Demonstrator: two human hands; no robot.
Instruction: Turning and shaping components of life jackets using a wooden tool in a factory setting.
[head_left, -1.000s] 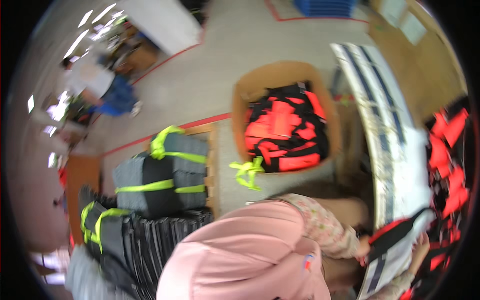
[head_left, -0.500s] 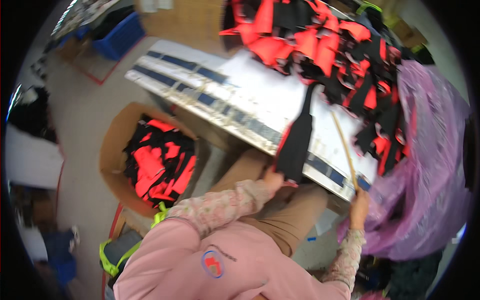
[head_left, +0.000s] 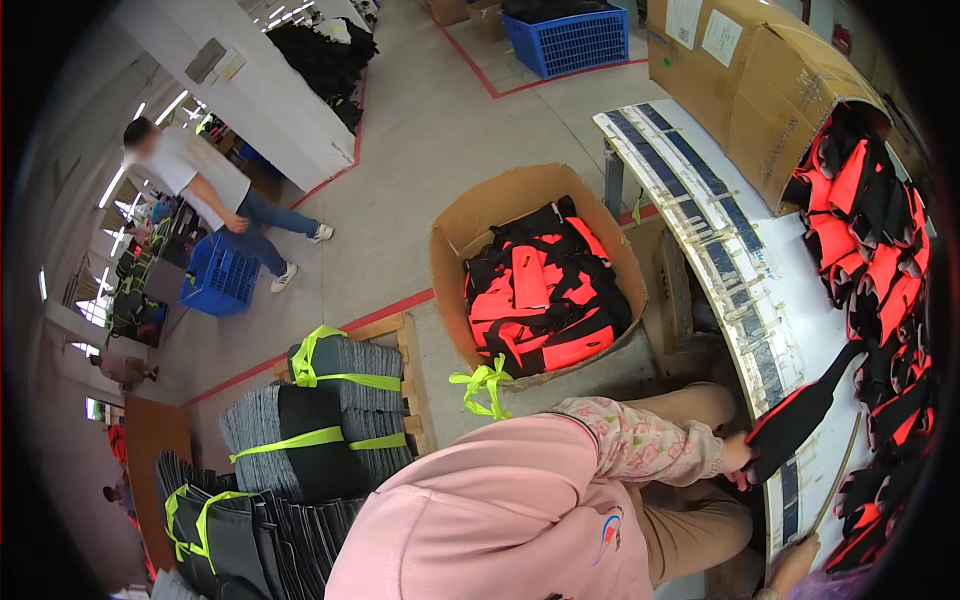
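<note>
My left hand (head_left: 738,456) is closed on the wide end of a flat black fabric piece (head_left: 797,426). A trace of red shows at the piece's edge, and its narrow tail reaches across the white table (head_left: 745,187) toward the pile. My right hand (head_left: 795,565), low at the picture's edge, grips a thin wooden stick (head_left: 841,478) that slants over the tabletop. Beyond both hands lies a heap of black and red fabric pieces (head_left: 880,290). To the left of the table, a cardboard box (head_left: 453,292) on the floor holds many similar pieces.
A large carton (head_left: 765,95) on the table's far end spills pieces. Left of me lie strapped stacks of grey and black sheets (head_left: 305,415) on a wooden pallet (head_left: 415,400). A person (head_left: 205,185) stands at far left beside a blue crate (head_left: 222,275). Another blue crate (head_left: 570,42) stands behind.
My view has swung left, so table and hands now appear farther right. The person and the strapped stacks show now. Both hands keep hold of the fabric piece and stick.
</note>
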